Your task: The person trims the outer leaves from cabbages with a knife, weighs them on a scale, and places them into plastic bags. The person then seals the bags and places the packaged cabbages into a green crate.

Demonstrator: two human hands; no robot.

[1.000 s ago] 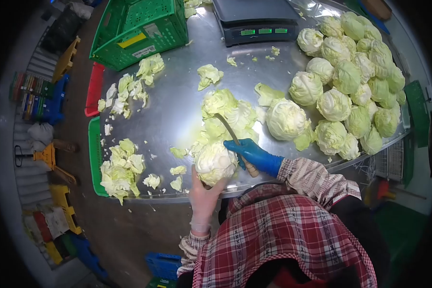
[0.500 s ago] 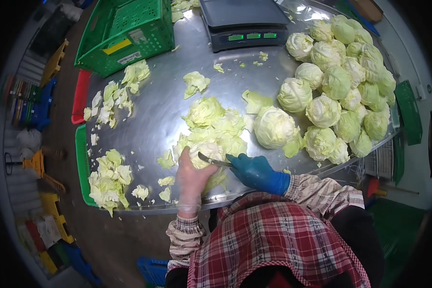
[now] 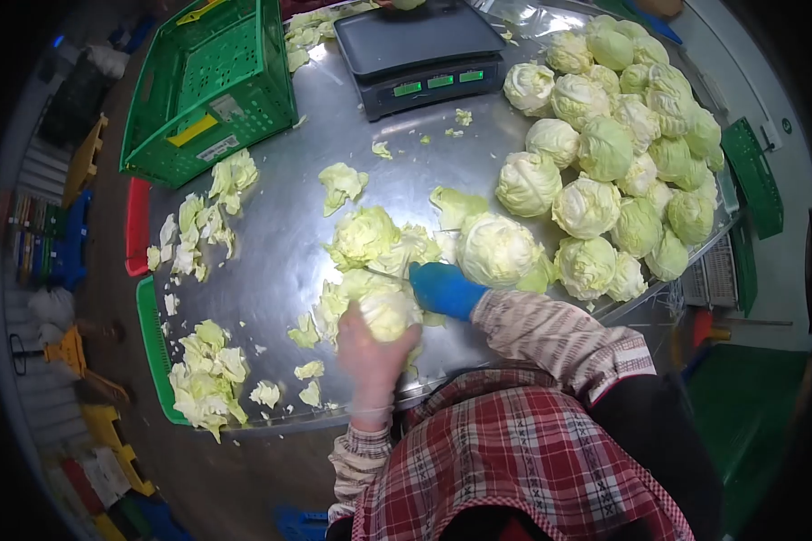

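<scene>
My left hand [image 3: 376, 361], in a thin clear glove, grips a pale cabbage head [image 3: 390, 312] from its near left side. My right hand [image 3: 446, 289], in a blue glove, is closed around a knife; its handle is hidden and its thin blade [image 3: 385, 274] points left across the far side of that head. Loose green leaves [image 3: 363, 236] lie just beyond the blade. A whole cabbage [image 3: 496, 250] sits right of my blue glove, with a loose leaf [image 3: 457, 206] behind it.
A big pile of cabbages [image 3: 604, 149] covers the table's right side. A digital scale [image 3: 419, 54] and a green crate [image 3: 209, 90] stand at the back. Leaf scraps [image 3: 209, 374] lie along the left edge, beside a green bin [image 3: 153, 352] and a red bin [image 3: 137, 225].
My right hand has moved away from my body with the knife, from the cabbage's near right side to its far side. The cabbage has turned in my left hand. The camera view has shifted.
</scene>
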